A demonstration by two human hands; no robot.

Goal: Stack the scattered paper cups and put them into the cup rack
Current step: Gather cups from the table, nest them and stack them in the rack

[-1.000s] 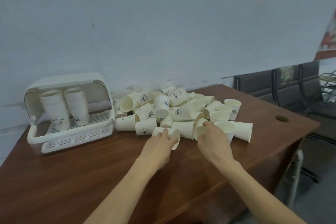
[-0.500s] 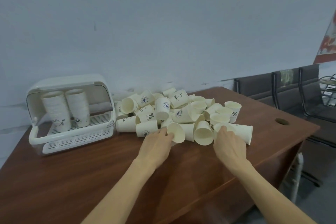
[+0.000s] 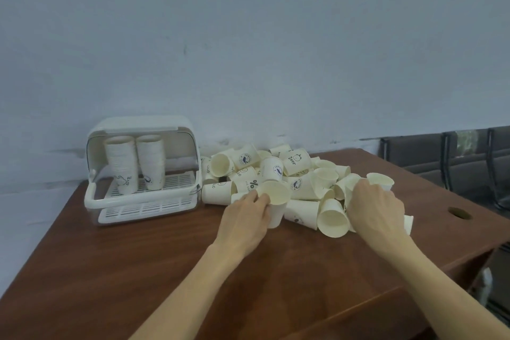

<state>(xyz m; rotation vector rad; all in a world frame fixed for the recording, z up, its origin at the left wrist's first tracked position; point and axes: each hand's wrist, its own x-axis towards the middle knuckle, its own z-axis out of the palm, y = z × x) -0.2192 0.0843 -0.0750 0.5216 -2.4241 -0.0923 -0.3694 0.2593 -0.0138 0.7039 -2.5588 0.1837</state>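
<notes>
Paper cups lie heaped near the desk's far edge, right beside the cup rack, which holds two stacks. The left hand grasps one upright cup at the heap's near side. The right hand curls over cups there; whether its grip clasps one, I cannot tell.

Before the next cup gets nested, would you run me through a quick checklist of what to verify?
1. Left hand grips an upright cup: ok.
2. That cup's mouth is open, ready for nesting: ok.
3. Right hand has a cup secured: cannot tell.
4. Cup rack lid is up: ok.
5. Floor space beside the two stacks in the rack: ok.
6. Pile clear of the table edge: ok.
</notes>
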